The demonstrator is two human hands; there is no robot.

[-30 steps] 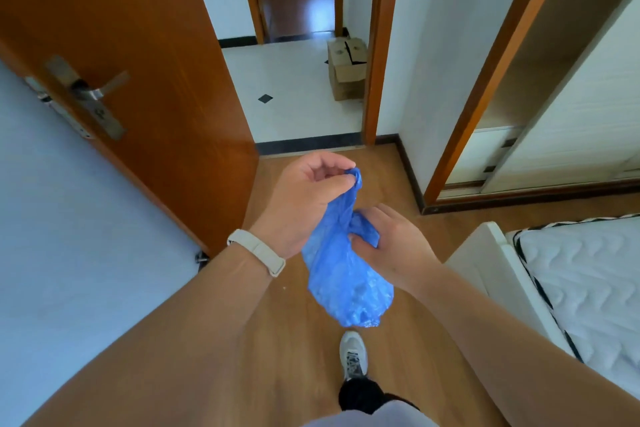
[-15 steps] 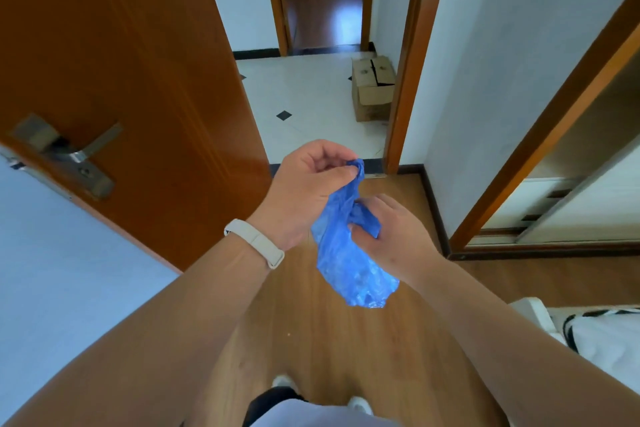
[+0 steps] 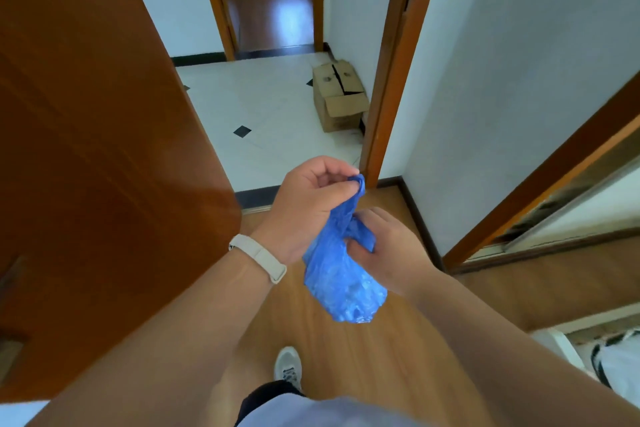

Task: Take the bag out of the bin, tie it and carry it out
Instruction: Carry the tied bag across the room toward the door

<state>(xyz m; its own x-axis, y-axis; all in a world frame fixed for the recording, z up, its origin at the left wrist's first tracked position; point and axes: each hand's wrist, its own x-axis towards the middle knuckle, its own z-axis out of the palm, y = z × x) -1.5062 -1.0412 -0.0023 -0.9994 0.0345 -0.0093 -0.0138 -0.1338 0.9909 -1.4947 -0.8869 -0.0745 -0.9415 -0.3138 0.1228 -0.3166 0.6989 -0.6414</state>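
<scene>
Wooden flooring runs under the person and meets white tiles at an open doorway ahead of the two hands. Both hands work one blue bag in mid-air over the wood. The left hand, with a pale wristband on its wrist, is above and slightly left of the bag's bulk; its thumb and fingertips are pressed together on the twisted top end of the plastic, which pokes out just past them. The right hand sits lower and to the right, touching the bag's neck; its fingers are curled into a second bunch of blue plastic beside the twisted strand. Whether a knot has formed between the two grips is hard to tell, since the folds hide it. Below both grips the bag's rounded, filled bottom hangs free.

Left of the left hand stands an open brown door, its edge close to the forearm. Beyond the grips, on the tiles, a cardboard box rests beside the orange door frame. Directly under the bag, one light shoe is planted on the wood
</scene>
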